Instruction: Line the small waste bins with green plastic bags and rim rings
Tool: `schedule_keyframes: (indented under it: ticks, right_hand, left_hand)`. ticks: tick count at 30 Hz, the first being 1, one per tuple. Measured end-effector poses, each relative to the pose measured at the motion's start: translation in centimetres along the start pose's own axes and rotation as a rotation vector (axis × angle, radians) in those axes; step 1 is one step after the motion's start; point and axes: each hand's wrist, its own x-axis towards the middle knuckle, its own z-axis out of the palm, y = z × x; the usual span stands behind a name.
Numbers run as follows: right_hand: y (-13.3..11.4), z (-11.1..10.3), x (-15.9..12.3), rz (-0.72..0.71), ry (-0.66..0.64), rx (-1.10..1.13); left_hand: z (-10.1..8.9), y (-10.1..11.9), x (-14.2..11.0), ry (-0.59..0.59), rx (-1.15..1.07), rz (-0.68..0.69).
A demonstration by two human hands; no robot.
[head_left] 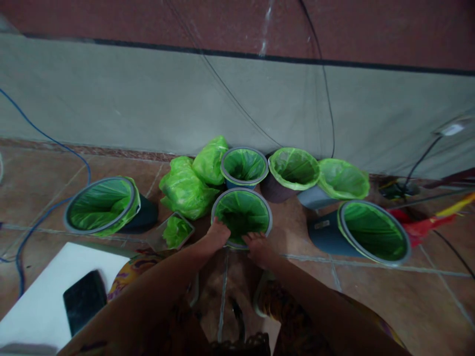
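Directly before me stands a trash bin [242, 192] with a grey rim, and a green bin liner [245, 210] is folded over its edge. My left hand [218, 234] is closed on the near left part of the rim. At the near right, my right hand [257, 245] grips the same rim, its fingers curled over into the bin and its thumb hidden. The bottom of the bin is dark. Left of it, a small clear container [160, 236] holds a folded green bag [177, 231].
Two stuffed green bags [189, 188] lie against the wall. Other lined bins [143, 215] stand left, behind and right [326, 235]. A phone [85, 300] rests on a white board [40, 287]. A blue cable [37, 222] crosses the floor; a red cloth-like thing [415, 230] lies right.
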Motion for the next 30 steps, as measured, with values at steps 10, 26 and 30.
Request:
schedule_keyframes:
  ticks: [10, 26, 30]
  right_hand:
    - [2.6, 0.4, -0.2, 0.084, 0.043, -0.059]
    - [0.5, 0.2, 0.1, -0.005, -0.108, -0.015]
    - [0.9, -0.8, 0.0, 0.010, -0.042, 0.019]
  left_hand:
    - [0.2, 4.4, -0.2, -0.030, -0.024, 0.167]
    - [-0.6, 1.7, 0.9, -0.185, 0.052, -0.062]
    - [-1.9, 0.0, 0.4, -0.132, 0.102, -0.163]
